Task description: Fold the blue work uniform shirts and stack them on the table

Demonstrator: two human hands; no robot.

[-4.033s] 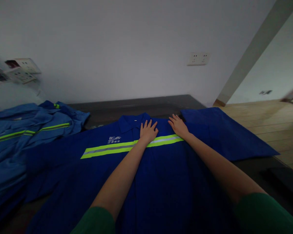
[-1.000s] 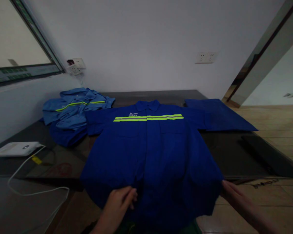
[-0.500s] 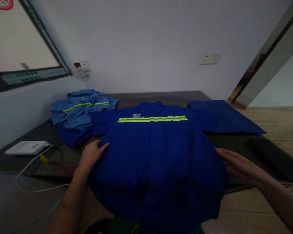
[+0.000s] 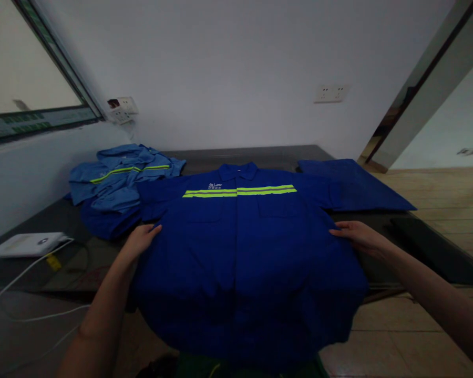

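Note:
A dark blue short-sleeved work shirt (image 4: 236,241) lies spread front side up, its collar toward the wall and a yellow-green reflective stripe across the chest. Its lower part hangs over the table's near edge. My left hand (image 4: 142,239) pinches the shirt's left-hand side edge just below the sleeve. On the opposite side edge, below the other sleeve, my right hand (image 4: 355,236) grips the cloth between thumb and fingers. The shirt's bottom hem is dark and hard to make out.
Crumpled lighter blue work clothes (image 4: 118,176) lie at the back left of the dark table (image 4: 244,155). A white device (image 4: 27,245) with a cable sits at the left. At the right are a flat blue folded sheet (image 4: 355,184) and a black flat object (image 4: 433,249).
My right hand has moved up along the shirt's side and closed on its edge. My left hand has shifted slightly and now pinches the opposite edge. The view has turned slightly right.

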